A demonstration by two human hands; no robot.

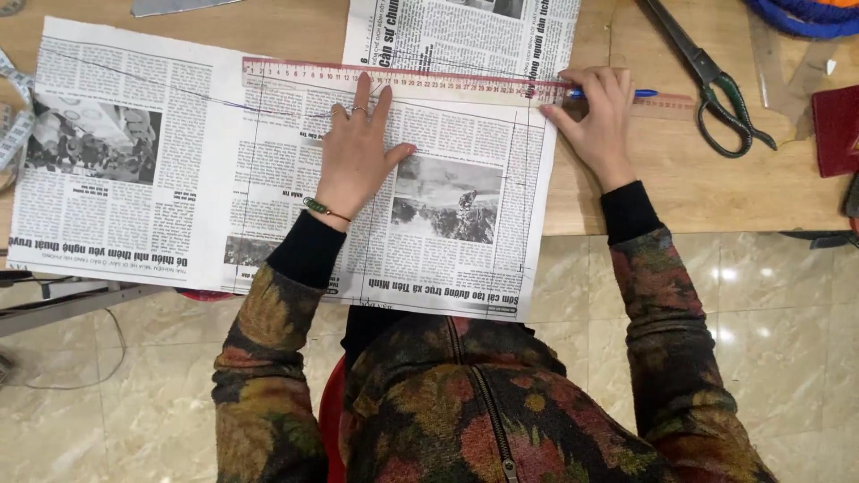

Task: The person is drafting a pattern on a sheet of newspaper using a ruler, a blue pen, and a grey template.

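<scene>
We see our left hand (358,156) lying flat and open on a newspaper sheet (179,161), with the fingers spread. The fingertips touch the lower edge of a long clear ruler (403,82) and press it down on the paper. There are rings on two fingers and a green bracelet (320,209) on the wrist.

Our right hand (598,121) is closed around a blue pen (617,93). It holds the pen at the right end of the ruler, just where the newspaper sheet ends, and the pen lies almost along the ruler's edge. We cannot tell if the pen tip touches the paper, because the fingers hide it.

The newspaper sheet is spread over a wooden table (716,188), and its lower part hangs over the table edge. Thin drawn lines cross the sheet. A second newspaper sheet (465,36) lies under the ruler at the top. Big scissors (716,80) with dark handles rest on the table to the right of the right hand, well apart from it. A measuring tape (13,125) is at the far left edge.
</scene>
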